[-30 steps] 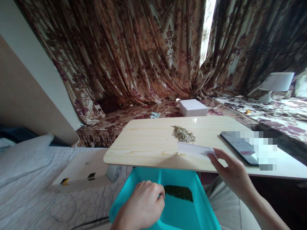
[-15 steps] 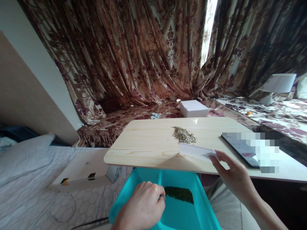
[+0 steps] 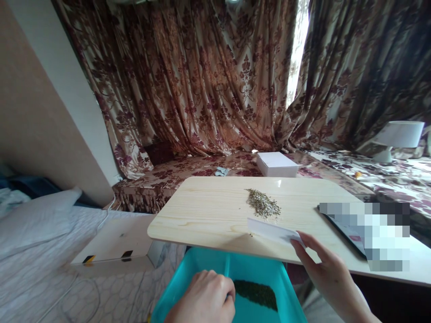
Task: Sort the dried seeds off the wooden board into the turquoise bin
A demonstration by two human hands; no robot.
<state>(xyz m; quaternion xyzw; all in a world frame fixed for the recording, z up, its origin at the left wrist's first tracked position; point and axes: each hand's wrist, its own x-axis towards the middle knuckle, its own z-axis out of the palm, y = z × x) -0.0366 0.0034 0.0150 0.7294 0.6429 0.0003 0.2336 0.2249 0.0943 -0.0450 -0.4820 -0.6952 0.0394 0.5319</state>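
Note:
My right hand [image 3: 325, 269] pinches the end of a thin white card [image 3: 272, 229] between thumb and fingers. The card stands on edge on the wooden tabletop [image 3: 202, 206], its far end just on my side of a scattered pile of small greenish and pale grains [image 3: 263, 204]. A few stray grains lie near its left end. Below the table's near edge is a teal divided bin [image 3: 256, 312], with dark green grains [image 3: 257, 294] in its right compartment. My left hand [image 3: 210, 298] is closed over the bin's divider; its fingertips are hidden.
A dark tablet-like device [image 3: 343, 231], partly blurred out, lies at the table's right. Behind the table are a white box [image 3: 278, 164] and patterned curtains [image 3: 202, 89]. A large flat white box [image 3: 114, 240] rests on the bed at left. A white lamp [image 3: 400, 134] stands far right.
The view has tipped upward, so everything sits lower in the picture. The card has drawn slightly towards me, widening the gap to the pile. My left hand stays over the bin.

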